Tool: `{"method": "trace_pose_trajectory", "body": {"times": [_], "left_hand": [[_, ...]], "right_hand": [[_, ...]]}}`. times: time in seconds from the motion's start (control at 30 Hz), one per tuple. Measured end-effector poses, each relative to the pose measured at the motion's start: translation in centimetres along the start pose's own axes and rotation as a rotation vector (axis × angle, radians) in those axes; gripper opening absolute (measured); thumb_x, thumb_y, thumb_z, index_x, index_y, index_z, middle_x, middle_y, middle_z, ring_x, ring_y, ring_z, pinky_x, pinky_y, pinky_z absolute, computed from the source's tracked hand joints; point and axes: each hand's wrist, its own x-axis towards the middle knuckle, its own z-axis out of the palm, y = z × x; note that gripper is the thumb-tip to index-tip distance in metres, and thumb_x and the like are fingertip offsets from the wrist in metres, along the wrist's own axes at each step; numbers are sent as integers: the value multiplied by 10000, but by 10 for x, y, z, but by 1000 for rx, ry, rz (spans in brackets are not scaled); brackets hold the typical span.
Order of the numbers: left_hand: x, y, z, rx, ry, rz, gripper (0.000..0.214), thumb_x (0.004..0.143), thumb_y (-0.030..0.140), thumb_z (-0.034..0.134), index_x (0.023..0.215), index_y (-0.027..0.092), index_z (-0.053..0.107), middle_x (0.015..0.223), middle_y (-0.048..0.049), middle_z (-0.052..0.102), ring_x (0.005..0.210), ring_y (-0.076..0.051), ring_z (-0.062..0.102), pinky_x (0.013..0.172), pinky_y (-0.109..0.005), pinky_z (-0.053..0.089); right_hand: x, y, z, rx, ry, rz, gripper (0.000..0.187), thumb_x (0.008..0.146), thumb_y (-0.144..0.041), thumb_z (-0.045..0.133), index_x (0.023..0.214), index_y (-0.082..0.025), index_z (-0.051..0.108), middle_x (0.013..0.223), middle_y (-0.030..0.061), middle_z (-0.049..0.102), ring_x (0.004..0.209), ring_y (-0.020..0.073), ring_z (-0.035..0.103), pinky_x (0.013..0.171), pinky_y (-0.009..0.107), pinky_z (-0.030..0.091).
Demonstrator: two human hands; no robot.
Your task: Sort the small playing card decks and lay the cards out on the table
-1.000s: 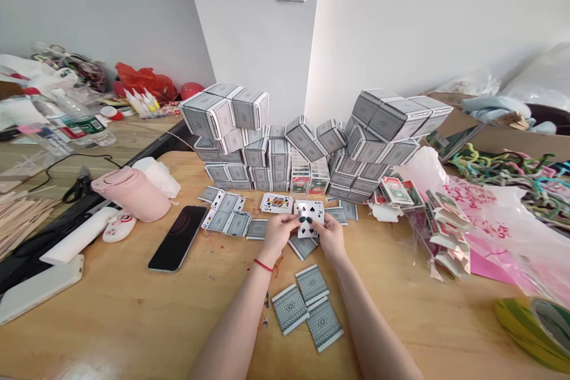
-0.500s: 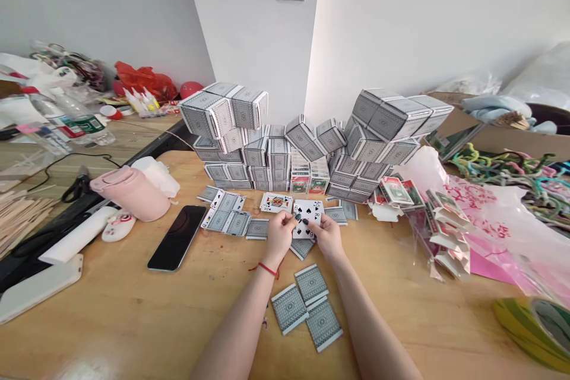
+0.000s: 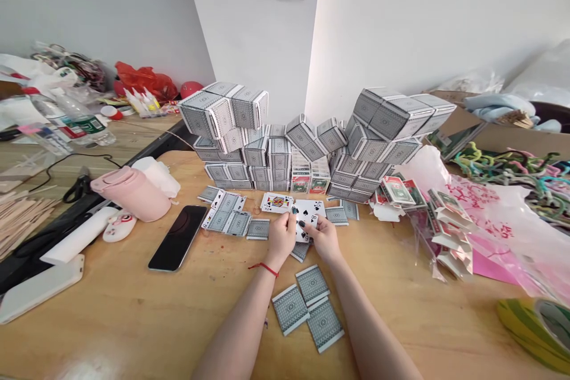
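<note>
My left hand [image 3: 282, 237] and my right hand [image 3: 325, 240] are both closed on playing cards [image 3: 310, 209] with spades facing up. Left fingers pinch the left edge, and the right thumb presses on the lower right of the face. Just behind lies a face-up court card [image 3: 275, 202]. Under the held cards a patterned card [image 3: 300, 250] partly shows. Nearer me, between my forearms, lie three folded cards [image 3: 312, 284], back side up. Beyond my hands stands a structure of folded-card blocks [image 3: 278, 157], stacked higher at both ends.
A black phone [image 3: 178, 238] and a pink tumbler [image 3: 131, 193] lie to the left. Several opened card boxes [image 3: 449, 219] lie at right beside a plastic bag [image 3: 490, 219]. A roll of tape [image 3: 525, 326] sits at the near right. More folded cards [image 3: 229, 214] are left of my hands.
My left fingers have shifted at the cards' left edge, and my right hand has slid slightly lower on them. The block structure and the loose cards stay in place.
</note>
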Motion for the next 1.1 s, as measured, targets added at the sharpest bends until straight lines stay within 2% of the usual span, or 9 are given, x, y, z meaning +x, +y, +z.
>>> {"method": "trace_pose_trajectory", "body": {"times": [0.27, 0.53, 0.67, 0.9, 1.1], "left_hand": [[1, -2, 0, 41, 14, 5, 412, 835, 364, 326, 476, 168, 368, 423, 15, 401, 428, -84, 337, 464, -229, 200], [4, -3, -2, -33, 91, -45, 325, 836, 356, 335, 583, 171, 423, 514, 13, 457, 489, -98, 383, 497, -213, 260], [6, -3, -4, -92, 69, -70, 323, 834, 372, 334, 607, 168, 440, 528, 14, 461, 495, -99, 388, 497, -211, 270], [5, -6, -3, -84, 59, -91, 347, 832, 400, 343, 622, 158, 476, 541, 3, 494, 497, -99, 406, 489, -209, 263], [5, -7, -2, -96, 34, -104, 389, 836, 429, 323, 664, 146, 529, 572, -20, 542, 512, -110, 453, 484, -207, 285]], "right_hand": [[-4, -7, 7, 36, -20, 20, 279, 552, -316, 726, 738, -163, 585, 679, 25, 647, 567, 155, 556, 526, 262, 436], [1, -6, 1, 49, -44, 88, 280, 656, -439, 636, 681, -170, 566, 543, -21, 531, 451, 101, 471, 447, 238, 430], [2, -5, -1, 32, -90, 90, 305, 647, -453, 640, 713, -162, 582, 579, -6, 556, 471, 105, 496, 467, 240, 443], [2, -6, -1, -28, -81, 37, 296, 660, -460, 619, 710, -170, 597, 609, 3, 593, 506, 119, 523, 493, 246, 452], [3, -5, -3, -52, -85, 50, 305, 644, -479, 621, 689, -179, 590, 604, 12, 617, 533, 141, 550, 527, 263, 467]]}}
